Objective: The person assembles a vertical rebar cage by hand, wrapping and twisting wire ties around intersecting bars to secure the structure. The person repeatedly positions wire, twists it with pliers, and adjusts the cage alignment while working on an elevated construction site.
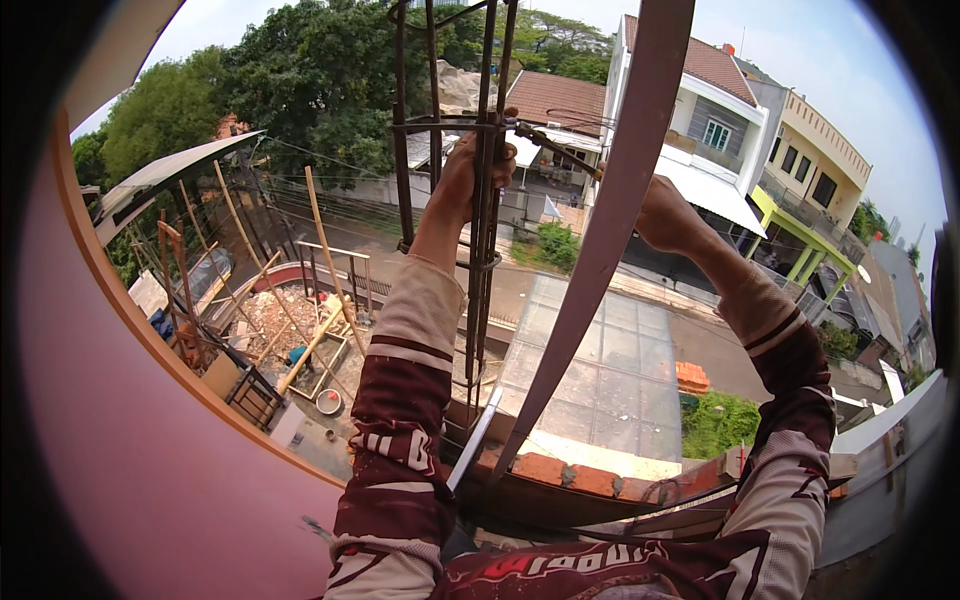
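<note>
While gripping the vertical rebar cage [485, 200] with left hand [470, 165] wrapped shut, keep it steady against the stirrup [440, 126]. Right hand [665, 215], fingers hidden behind a slanted bar [610, 220]: grip impossible to tell; better braced over the brick ledge [570, 472].

The tall cage of rusty upright steel bars [480, 200] is standing in front of the left hand [470, 165], its narrow gaps blocking passage. A slanting pinkish-brown plank [610, 220] is crossing before the right hand [665, 215]. Open air is lying between cage and plank.
</note>
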Demonstrator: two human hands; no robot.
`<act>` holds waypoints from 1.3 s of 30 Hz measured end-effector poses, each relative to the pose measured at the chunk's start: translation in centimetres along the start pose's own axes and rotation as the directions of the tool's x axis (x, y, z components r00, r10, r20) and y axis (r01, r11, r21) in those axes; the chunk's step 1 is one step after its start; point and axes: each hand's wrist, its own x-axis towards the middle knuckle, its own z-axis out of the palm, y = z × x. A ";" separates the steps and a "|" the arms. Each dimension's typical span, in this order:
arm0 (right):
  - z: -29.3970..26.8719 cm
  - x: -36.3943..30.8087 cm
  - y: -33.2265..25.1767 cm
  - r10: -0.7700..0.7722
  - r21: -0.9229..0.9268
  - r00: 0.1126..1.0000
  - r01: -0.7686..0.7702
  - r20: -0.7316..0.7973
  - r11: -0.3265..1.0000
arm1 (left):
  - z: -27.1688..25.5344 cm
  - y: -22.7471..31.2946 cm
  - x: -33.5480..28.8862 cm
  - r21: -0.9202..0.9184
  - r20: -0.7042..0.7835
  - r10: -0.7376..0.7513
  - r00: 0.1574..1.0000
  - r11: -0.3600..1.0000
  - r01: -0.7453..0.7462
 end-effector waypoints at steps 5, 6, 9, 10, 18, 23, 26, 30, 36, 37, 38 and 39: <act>-0.8 0.6 -0.1 0.088 -0.074 0.995 -0.084 0.051 0.994 | -0.3 0.1 0.1 0.008 -0.018 -0.009 1.000 1.000 0.009; -1.1 0.8 0.0 0.096 -0.082 0.992 -0.089 0.079 0.993 | -0.4 0.3 0.2 -0.011 -0.013 -0.011 1.000 1.000 0.010; -2.4 1.5 0.4 0.122 -0.114 0.979 -0.104 0.164 0.988 | -0.2 -0.1 0.1 -0.017 0.016 -0.001 1.000 1.000 0.001; -2.7 1.7 0.6 0.132 -0.129 0.972 -0.108 0.196 0.986 | -0.1 -0.1 0.2 -0.003 -0.003 -0.004 1.000 1.000 0.004; -6.4 3.7 -1.7 0.177 -0.483 0.940 -0.016 0.291 0.875 | 0.4 0.0 0.0 -0.014 -0.036 -0.003 0.999 1.000 0.002; -11.2 7.2 -8.2 0.227 -0.788 0.835 0.331 0.501 0.519 | -0.8 0.0 0.5 -0.006 0.005 -0.008 1.000 1.000 0.008; -11.1 8.2 -7.9 0.488 -0.758 0.742 0.042 0.460 0.650 | -2.1 0.7 0.5 -0.032 0.117 -0.016 0.993 0.999 0.020; -11.9 8.0 -8.2 0.574 -0.453 0.589 -0.357 0.569 0.816 | -0.8 0.1 -0.1 -0.020 0.010 -0.016 1.000 1.000 0.016; -11.3 6.2 -5.5 0.360 -0.074 0.653 -0.423 0.667 0.903 | 0.5 0.3 0.2 -0.062 -0.016 -0.007 1.000 0.998 0.006; -10.9 5.7 -5.5 0.305 -0.068 0.713 -0.340 0.632 0.938 | 0.7 0.5 0.1 -0.056 -0.034 0.001 0.999 0.998 -0.003; -10.4 5.1 -5.4 0.297 -0.117 0.752 -0.284 0.588 0.952 | 0.4 0.4 0.0 -0.029 -0.034 0.005 0.999 1.000 -0.006; -9.7 4.4 -5.3 0.211 -0.159 0.837 -0.150 0.505 0.976 | 0.0 0.3 0.1 -0.003 -0.033 0.008 0.999 1.000 -0.008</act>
